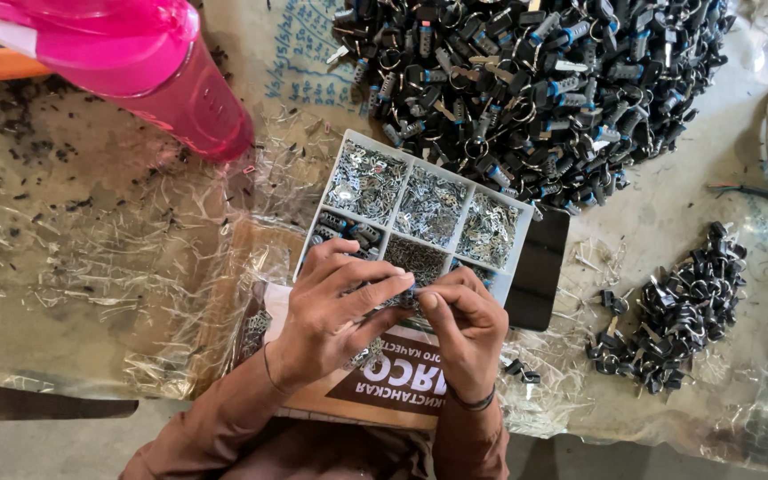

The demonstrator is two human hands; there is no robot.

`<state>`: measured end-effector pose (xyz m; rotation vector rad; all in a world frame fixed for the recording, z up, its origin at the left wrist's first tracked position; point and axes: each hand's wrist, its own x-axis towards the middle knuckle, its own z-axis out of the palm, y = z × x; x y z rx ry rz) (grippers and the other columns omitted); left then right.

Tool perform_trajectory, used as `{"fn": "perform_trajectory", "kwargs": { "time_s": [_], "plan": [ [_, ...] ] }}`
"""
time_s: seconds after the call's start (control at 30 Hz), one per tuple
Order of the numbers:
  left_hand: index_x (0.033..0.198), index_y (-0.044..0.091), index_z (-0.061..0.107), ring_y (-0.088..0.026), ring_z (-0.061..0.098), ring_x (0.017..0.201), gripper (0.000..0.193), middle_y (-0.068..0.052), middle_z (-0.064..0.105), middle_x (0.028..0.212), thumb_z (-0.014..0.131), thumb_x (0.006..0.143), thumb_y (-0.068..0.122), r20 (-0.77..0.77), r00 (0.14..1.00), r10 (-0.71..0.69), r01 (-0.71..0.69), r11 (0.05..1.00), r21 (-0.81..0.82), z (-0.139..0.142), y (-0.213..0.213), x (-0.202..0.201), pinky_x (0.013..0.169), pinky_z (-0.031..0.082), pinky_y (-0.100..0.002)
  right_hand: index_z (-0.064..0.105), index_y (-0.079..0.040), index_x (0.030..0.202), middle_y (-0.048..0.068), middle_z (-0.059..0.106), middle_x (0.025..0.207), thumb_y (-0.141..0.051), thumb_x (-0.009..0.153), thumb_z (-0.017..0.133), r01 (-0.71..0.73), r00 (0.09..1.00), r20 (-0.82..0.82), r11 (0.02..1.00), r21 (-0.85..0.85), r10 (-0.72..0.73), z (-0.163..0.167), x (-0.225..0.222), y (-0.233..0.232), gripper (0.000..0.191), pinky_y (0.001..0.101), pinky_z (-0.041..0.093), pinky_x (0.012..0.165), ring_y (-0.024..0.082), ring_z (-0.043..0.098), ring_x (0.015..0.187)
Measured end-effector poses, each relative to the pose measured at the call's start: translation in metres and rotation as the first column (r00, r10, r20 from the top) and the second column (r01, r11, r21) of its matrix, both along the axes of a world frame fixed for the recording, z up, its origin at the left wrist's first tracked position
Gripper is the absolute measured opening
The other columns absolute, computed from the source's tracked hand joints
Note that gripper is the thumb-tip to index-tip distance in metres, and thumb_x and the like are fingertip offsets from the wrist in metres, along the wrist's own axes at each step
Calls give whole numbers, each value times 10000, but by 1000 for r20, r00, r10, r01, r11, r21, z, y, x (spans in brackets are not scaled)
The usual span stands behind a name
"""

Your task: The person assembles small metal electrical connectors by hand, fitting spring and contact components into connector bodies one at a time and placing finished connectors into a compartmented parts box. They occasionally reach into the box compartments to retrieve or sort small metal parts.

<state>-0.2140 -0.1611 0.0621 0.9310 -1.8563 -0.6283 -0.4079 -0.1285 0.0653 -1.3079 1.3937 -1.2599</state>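
Head view, looking down. Nearest, the left hand (335,307) and right hand (464,324) meet over the near edge of a white tray (517,233). The fingers (384,292) of both hands are pinched together on one small part (412,295) (too small to tell its kind), held just above the tray's front compartments. The hands rest over a brown printed box (393,382) at the worktop (73,222) edge. The tray's compartments hold small metal pieces and dark parts. A black slab (540,267) touches its right side. Right of the hands, well apart, lies a small pile (682,307) of black keys, with open worktop between. Crinkled clear film (180,267) covers the left. Farther off, a large heap (535,80) of keys fills the top. A pink bottle (153,71) stands far left.
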Motion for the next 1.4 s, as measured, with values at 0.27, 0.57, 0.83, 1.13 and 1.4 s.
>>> {"fn": "perform_trajectory", "kwargs": {
  "time_s": [0.27,0.57,0.83,1.13,1.4],
  "plan": [
    [1218,136,729,-164,656,1077,440,-3,711,1169,883,806,160,2,1000,3,-3,999,-37,1,-1,3,1094,450,-450,763,26,939,30,640,838,-20,910,767,58,990,-128,997,-46,-63,0,8,5,55,222,410,629,83,552,744],
    [1209,144,742,-155,666,1034,393,2,728,1189,866,838,178,-4,999,-32,32,996,-82,0,-4,8,1093,450,-446,784,-7,970,35,647,890,19,855,812,-13,950,311,1000,-5,14,-18,-10,-6,121,218,407,612,87,539,741],
    [1199,142,736,-162,684,1067,407,-6,734,1185,876,829,237,-74,997,-16,15,1000,-12,0,-8,10,1093,453,-451,815,-95,983,10,687,921,-42,818,819,-113,526,-841,970,-216,-126,-13,21,-32,174,330,444,732,214,547,857],
    [1196,150,737,-178,688,1070,418,-7,735,1153,886,811,215,-89,996,11,-11,1000,3,0,-10,13,1090,459,-447,740,14,905,47,599,914,-44,916,732,26,996,88,999,-24,-24,0,12,-8,60,259,397,703,126,516,834],
    [1193,145,736,-174,690,1067,422,-10,731,1142,884,805,219,-102,995,9,-8,1000,11,0,-10,16,1105,460,-454,661,19,885,45,588,928,-84,970,707,-50,998,-37,994,-100,46,1,17,-11,141,277,414,764,141,510,892]
  ]
}}
